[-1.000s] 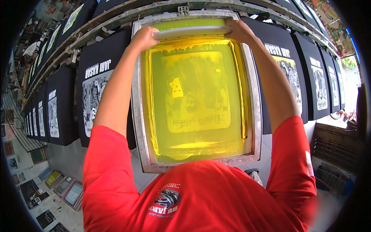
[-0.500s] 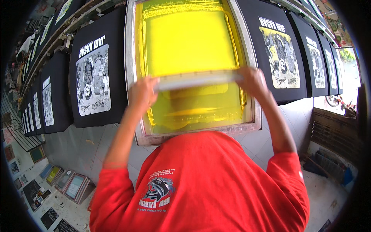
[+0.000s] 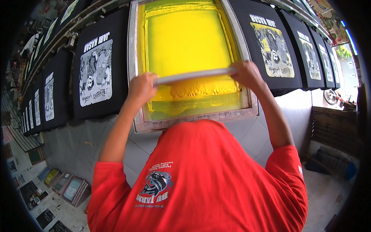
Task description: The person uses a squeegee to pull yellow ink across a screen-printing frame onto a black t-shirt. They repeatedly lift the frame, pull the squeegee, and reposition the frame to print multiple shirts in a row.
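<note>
My left hand [image 3: 143, 89] and my right hand [image 3: 247, 74] are closed round the two ends of a long, pale squeegee [image 3: 197, 75]. It lies crosswise over a screen-printing frame [image 3: 132, 46], about two thirds of the way down toward my body. Bright yellow ink [image 3: 187, 38] covers the mesh beyond the squeegee. On its near side, a thick, rippled band of yellow ink runs along the mesh. The squeegee hides where its blade meets the mesh. Whatever lies under the screen is mostly hidden.
Black shirts with printed pictures lie on boards at the left [image 3: 96, 69] and right [image 3: 272, 46], close beside the frame. More printed shirts line up beyond them. Several framed screens [image 3: 73, 189] lean at lower left. A slatted wooden panel [image 3: 332, 131] stands at right.
The squeegee was blurred by motion and now shows sharper, a little higher in the picture. A thick band of ink now shows on its near side. The whole view has shifted slightly.
</note>
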Tool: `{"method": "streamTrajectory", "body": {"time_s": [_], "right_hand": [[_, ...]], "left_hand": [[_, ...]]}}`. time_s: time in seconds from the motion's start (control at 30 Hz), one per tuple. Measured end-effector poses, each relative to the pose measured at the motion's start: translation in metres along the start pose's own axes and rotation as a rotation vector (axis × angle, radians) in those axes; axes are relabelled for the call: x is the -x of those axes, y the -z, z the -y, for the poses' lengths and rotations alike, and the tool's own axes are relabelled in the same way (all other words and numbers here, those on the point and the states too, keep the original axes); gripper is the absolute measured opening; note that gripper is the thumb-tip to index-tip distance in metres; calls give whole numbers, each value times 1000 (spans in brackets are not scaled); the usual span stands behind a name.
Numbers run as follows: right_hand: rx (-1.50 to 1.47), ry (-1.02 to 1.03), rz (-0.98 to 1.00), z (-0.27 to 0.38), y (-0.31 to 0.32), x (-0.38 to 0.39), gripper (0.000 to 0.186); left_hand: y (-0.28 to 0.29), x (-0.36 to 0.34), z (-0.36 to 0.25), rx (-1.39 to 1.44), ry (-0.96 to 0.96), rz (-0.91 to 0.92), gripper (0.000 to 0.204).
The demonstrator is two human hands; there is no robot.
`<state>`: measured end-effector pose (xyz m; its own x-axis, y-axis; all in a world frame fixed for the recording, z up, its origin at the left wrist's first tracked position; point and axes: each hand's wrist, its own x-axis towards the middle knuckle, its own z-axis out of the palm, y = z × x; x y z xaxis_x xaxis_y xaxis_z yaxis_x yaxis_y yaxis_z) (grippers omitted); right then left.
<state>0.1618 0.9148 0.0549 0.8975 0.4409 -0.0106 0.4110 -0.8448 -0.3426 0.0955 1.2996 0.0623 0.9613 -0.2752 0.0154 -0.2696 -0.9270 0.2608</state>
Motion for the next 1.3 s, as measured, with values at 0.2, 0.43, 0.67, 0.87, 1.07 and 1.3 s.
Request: {"method": "streamTrajectory", "body": {"time_s": [0.2,0.43,0.67,0.87,1.07,1.3], "right_hand": [[-17,92,-212,5,-4,12,24],[-7,83,-174,32,-28,91,35],[28,152,-200,-2,-36,11,40],[81,245,-186,-49,-30,-117,45],[144,199,-212,-97,-16,-262,40],[139,131,-157,-76,53,-293,39]], "left_hand": [[-3,17,1,14,-17,-147,37],[-36,85,-27,62,-56,-101,50],[-45,6,7,-29,-132,-243,28],[-48,-107,68,-171,-133,-314,31],[-24,-243,126,-137,-53,-279,31],[56,-268,118,39,-53,-80,28]]}}
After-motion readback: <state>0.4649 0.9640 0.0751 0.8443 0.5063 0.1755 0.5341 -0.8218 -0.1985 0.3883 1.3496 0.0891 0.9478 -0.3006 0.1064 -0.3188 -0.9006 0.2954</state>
